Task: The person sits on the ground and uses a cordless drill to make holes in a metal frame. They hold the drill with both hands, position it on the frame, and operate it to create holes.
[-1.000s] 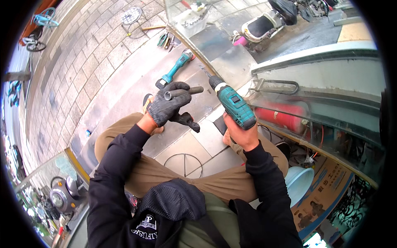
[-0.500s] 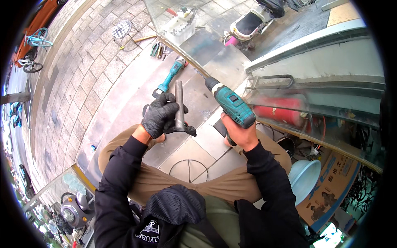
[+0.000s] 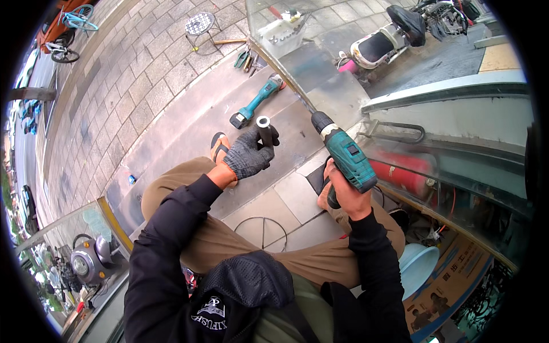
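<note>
My left hand (image 3: 251, 154), in a dark knitted glove, is closed round a short metal tube (image 3: 265, 134). The tube's round open end points up toward me, while its lower part is hidden by the glove. Bare, my right hand (image 3: 349, 188) grips a teal and black cordless drill (image 3: 347, 153). Its black chuck points forward and to the left, and a long thin drill bit (image 3: 305, 103) sticks out of it. Tube and bit are apart. Beyond my left hand, a teal angle grinder (image 3: 256, 104) lies on the stone step.
Several hand tools (image 3: 246, 60) lie near a patterned stool (image 3: 200, 26). Right of the drill are a glass pane and a red cylinder (image 3: 403, 171). By my right knee stand a pale blue basin (image 3: 417, 268) and a cardboard box (image 3: 449, 286). A wire ring (image 3: 261, 233) lies between my legs.
My left hand has turned the tube so that its open end now faces up toward me. The drill stays in my right hand. The whole view has shifted a little.
</note>
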### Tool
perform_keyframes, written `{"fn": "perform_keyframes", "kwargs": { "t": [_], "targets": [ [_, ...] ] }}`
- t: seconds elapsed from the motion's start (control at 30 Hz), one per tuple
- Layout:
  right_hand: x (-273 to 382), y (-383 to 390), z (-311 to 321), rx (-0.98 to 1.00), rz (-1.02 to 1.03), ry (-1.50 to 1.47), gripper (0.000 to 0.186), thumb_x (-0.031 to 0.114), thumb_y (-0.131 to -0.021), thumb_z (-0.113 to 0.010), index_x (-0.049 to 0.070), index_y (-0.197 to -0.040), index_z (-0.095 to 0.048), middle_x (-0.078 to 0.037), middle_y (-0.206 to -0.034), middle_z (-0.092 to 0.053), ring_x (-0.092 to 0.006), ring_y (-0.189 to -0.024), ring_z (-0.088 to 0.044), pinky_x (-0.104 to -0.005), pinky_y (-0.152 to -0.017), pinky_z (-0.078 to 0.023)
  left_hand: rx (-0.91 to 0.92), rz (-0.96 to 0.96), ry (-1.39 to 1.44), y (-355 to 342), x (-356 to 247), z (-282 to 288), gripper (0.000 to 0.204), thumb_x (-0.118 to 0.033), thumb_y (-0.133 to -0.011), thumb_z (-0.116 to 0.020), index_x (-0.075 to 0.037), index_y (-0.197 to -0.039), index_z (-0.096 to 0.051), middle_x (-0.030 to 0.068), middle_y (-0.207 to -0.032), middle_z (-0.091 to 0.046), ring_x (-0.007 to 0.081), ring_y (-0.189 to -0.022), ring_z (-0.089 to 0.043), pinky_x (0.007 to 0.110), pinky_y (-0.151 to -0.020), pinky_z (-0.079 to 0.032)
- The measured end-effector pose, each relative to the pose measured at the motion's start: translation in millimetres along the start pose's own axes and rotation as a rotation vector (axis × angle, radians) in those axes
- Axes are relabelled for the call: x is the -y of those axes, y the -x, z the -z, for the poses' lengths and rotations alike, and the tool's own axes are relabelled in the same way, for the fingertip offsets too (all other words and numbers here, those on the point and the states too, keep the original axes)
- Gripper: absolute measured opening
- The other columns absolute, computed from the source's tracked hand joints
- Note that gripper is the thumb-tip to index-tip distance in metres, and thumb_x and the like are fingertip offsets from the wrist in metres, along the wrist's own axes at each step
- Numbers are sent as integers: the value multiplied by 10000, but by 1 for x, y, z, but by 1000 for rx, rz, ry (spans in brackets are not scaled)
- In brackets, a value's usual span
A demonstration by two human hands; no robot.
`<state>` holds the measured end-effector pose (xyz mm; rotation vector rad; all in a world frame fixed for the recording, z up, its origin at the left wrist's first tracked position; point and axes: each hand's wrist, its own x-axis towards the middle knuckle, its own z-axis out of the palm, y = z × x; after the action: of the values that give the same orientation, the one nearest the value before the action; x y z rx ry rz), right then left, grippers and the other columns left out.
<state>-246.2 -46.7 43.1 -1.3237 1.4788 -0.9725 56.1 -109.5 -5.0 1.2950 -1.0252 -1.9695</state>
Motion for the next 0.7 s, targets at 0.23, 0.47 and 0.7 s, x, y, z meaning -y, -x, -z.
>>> {"fn": "perform_keyframes", "kwargs": {
  "t": [0.23,0.47,0.7],
  "targets": [
    [6,1,-4,45,106,86,125,29,-951,-757,19,-1075,-766,-55,-875,-743,-179,-758,-708,-346,-741,-566,-8,-95,-52,-4,22,-2,380,75,-890,-587,-44,-1249,-630,102,-1176,-688,213,-841,-726,378,-715,-662],
    [14,4,-16,91,83,129,37,35,-958,-757,33,-994,-765,-17,-715,-698,-119,-596,-654,-318,-619,-525,34,-102,-321,-7,62,-12,349,80,-836,-645,-26,-1168,-660,100,-1223,-694,221,-1075,-729,349,-881,-658],
    [12,4,-25,98,-14,143,19,27,-970,-778,19,-980,-764,15,-723,-690,-75,-625,-634,-298,-600,-509,254,278,-188,17,79,-41,386,7,-701,-872,-1,-1069,-754,103,-1391,-706,269,-1337,-641,356,-1149,-565]
  ]
}}
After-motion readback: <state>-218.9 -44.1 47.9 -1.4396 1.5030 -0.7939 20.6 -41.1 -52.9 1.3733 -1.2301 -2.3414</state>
